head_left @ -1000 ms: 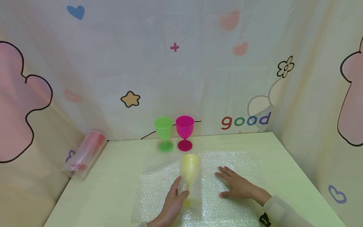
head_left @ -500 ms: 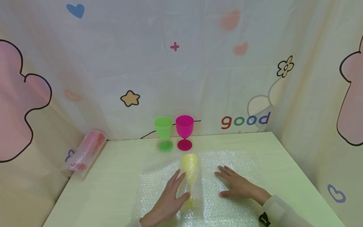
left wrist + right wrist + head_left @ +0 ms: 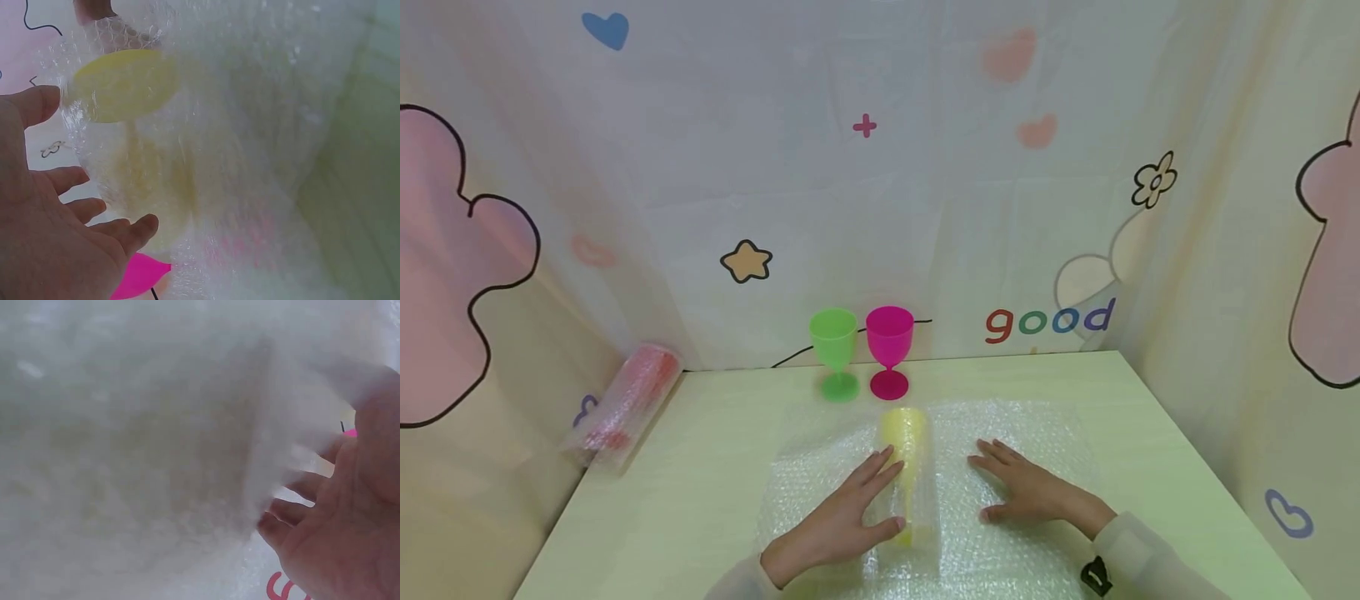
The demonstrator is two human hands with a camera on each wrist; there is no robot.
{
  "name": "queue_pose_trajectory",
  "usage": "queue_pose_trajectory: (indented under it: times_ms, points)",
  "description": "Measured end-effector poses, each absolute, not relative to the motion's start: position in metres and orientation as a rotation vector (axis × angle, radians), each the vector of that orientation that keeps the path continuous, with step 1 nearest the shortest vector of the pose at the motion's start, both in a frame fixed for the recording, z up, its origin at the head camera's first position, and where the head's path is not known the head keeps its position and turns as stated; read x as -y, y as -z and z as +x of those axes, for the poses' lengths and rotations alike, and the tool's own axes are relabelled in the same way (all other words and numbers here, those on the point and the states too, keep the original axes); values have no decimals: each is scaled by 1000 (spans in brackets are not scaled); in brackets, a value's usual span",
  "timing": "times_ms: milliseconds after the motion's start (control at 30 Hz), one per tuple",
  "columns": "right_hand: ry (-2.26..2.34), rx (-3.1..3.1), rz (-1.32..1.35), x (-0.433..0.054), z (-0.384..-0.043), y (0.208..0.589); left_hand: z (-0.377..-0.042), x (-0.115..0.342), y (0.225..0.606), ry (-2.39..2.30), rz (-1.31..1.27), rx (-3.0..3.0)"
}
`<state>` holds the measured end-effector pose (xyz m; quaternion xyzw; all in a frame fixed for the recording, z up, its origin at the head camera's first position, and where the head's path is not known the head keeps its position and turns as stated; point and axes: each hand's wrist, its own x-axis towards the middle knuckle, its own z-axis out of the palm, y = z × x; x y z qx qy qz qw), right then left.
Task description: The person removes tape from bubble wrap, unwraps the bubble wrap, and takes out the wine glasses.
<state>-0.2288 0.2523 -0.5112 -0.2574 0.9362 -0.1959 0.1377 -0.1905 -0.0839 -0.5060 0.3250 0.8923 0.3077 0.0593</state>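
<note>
Farthest left, well beyond the left hand, a red bundle (image 3: pixel 634 404) lies slantwise in its own clear wrapping at the far left edge of the surface (image 3: pixel 685 500). Ahead of the left hand, past its fingertips, a green goblet (image 3: pixel 833 340) stands upright near the printed curtain (image 3: pixel 820 183).

The left hand (image 3: pixel 842 525) reaches in from a pale sleeve (image 3: pixel 741 579), fingers extended and thumb apart, its fingertips and thumb over a yellow goblet (image 3: pixel 912 429); whether they press on it I cannot tell. That goblet lies on its side between the two hands, bowl pointing away from the person, under a clear layer of the bubble wrap (image 3: pixel 797 496). Straight ahead of it, beyond both hands, a magenta goblet (image 3: pixel 890 335) stands upright, just beside the green one.

To the right, the right hand (image 3: pixel 1030 493) rests on the flat part of the wrap, fingers spread, pinching nothing, well apart from the yellow goblet. Its pale cuff carries a black patch (image 3: pixel 1096 577). Beyond that hand, the curtain shows the word "good" (image 3: pixel 1055 319).
</note>
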Motion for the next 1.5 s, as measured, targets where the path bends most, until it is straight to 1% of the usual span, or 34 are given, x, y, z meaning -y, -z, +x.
queue_pose_trajectory:
  times_ms: [233, 400, 600, 900, 1267, 1500]
  points:
    - [574, -2769, -648, -245, -231, 495, -192, 80, 508, -926, 988, -2692]
    - [693, -2907, -603, -214, -223, 469, -192, 78, 508, -942, 995, -2700]
    - [731, -3073, -670, -175, -207, 453, -190, 74, 505, -964, 1008, -2701]
    - [676, -3163, -584, -149, -199, 457, -190, 71, 508, -1009, 1030, -2716]
    - [702, -3223, -585, -139, -200, 470, -188, 65, 515, -1276, 853, -2587]
    - [784, -3216, -572, -138, -201, 467, -186, 59, 509, -1349, 795, -2590]
